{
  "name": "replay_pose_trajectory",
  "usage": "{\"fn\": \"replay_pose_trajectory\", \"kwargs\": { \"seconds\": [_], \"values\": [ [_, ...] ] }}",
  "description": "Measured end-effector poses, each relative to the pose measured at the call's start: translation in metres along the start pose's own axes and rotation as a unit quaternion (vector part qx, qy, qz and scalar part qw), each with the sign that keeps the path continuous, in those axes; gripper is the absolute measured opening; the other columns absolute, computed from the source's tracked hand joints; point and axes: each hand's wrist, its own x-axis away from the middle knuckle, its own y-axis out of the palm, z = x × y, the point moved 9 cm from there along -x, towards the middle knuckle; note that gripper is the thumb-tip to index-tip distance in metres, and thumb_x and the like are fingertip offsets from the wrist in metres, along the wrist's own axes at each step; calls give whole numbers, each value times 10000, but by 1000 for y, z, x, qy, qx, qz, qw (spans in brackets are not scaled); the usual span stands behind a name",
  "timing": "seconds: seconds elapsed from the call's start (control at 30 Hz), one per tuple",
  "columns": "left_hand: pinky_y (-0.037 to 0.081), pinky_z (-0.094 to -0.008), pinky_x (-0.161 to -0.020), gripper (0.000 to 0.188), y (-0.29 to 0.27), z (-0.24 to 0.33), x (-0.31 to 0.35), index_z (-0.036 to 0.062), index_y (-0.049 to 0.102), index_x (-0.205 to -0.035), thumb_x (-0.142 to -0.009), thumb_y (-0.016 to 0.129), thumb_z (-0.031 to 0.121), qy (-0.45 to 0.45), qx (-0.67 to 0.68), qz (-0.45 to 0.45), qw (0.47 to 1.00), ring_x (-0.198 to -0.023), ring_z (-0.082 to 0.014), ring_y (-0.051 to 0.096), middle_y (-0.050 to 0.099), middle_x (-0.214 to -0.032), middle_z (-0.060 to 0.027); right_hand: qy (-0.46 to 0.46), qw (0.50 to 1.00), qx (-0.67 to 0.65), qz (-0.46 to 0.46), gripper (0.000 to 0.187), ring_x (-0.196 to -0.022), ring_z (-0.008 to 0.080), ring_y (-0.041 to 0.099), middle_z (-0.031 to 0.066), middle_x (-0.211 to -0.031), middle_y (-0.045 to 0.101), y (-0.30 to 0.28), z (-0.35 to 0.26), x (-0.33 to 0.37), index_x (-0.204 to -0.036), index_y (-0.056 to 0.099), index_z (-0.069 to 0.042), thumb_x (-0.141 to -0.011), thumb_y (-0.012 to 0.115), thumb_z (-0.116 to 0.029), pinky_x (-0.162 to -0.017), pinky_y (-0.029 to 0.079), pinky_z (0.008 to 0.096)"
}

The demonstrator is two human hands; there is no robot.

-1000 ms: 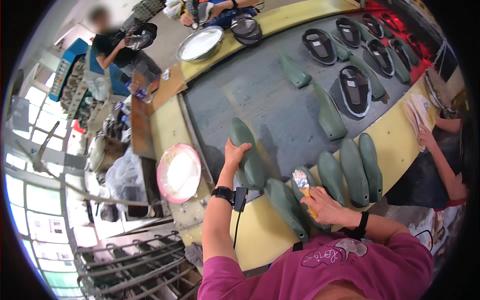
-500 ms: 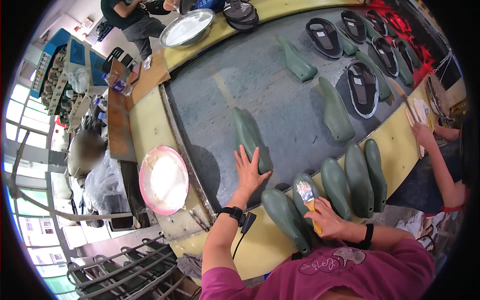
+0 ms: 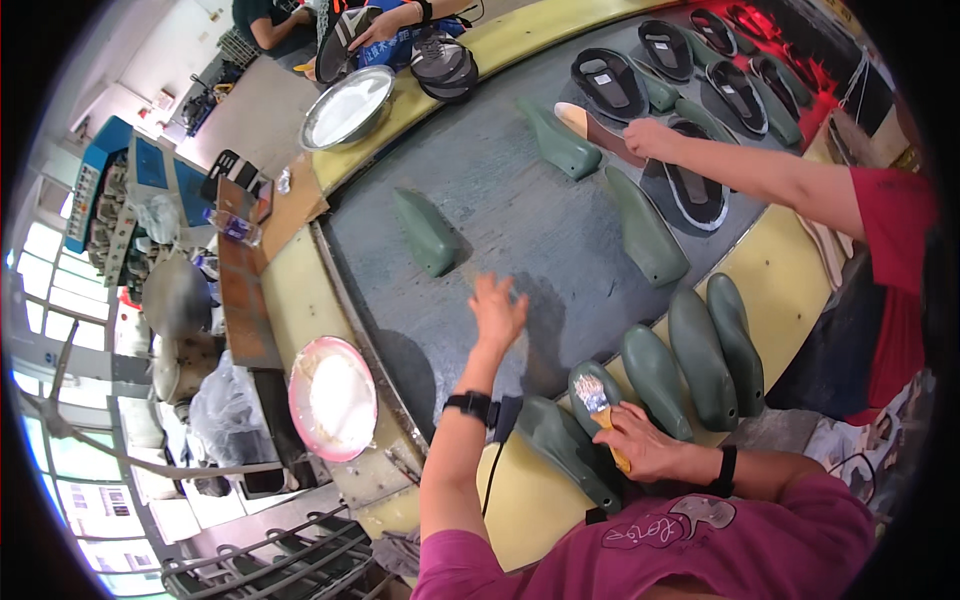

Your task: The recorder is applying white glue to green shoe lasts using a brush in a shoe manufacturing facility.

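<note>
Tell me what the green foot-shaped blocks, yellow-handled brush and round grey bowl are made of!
The green foot-shaped blocks are probably hard plastic: smooth, even colour, soft sheen. The yellow-handled brush in the right hand may have a wooden or plastic handle; its silvery band looks metal. The round grey bowl seems metal, with a shiny side.
</note>
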Motion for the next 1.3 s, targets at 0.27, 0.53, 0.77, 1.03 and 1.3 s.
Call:
{"fn": "replay_pose_trajectory", "kwargs": {
  "seconds": [0.27,0.53,0.77,1.03,1.3],
  "values": [
    [487,-338,-791,267,-126,99,66,-7,628,-1010,-769,657,106,51,151,38,986,-913,-298,623,635,-1005,-169,-38,997,-9,61,522,-1158,392,397,196,-1086,446,-4,-1,9,-1115,485,-55,-617,622,21,-1028,254,540],
    [501,-303,-719,227,-171,241,138,-12,640,-991,-786,655,84,82,335,-86,935,-790,-223,643,652,-883,-132,-21,998,59,14,574,-1190,366,380,210,-1167,437,13,6,9,-1176,475,-67,-634,665,-59,-1045,210,501],
    [452,-316,-560,190,-312,390,195,-25,627,-935,-767,660,57,341,576,43,741,-696,-242,607,622,-807,-112,-110,990,19,87,541,-1140,338,436,169,-1163,460,-10,-21,-1,-1155,489,-91,-646,671,-65,-999,304,462],
    [465,-306,-585,101,-338,390,209,-25,616,-824,-758,637,48,345,585,92,728,-671,-226,600,618,-785,-101,-74,990,68,97,421,-1095,340,455,132,-1101,491,32,30,3,-1078,510,-111,-672,618,-73,-968,332,451],
    [469,-304,-631,142,-355,360,221,-33,615,-864,-765,626,67,341,538,63,769,-706,-222,604,625,-810,-108,-83,990,46,103,487,-1052,349,442,142,-1030,460,14,2,9,-1059,490,-108,-612,647,4,-971,306,448]
  ]
}}
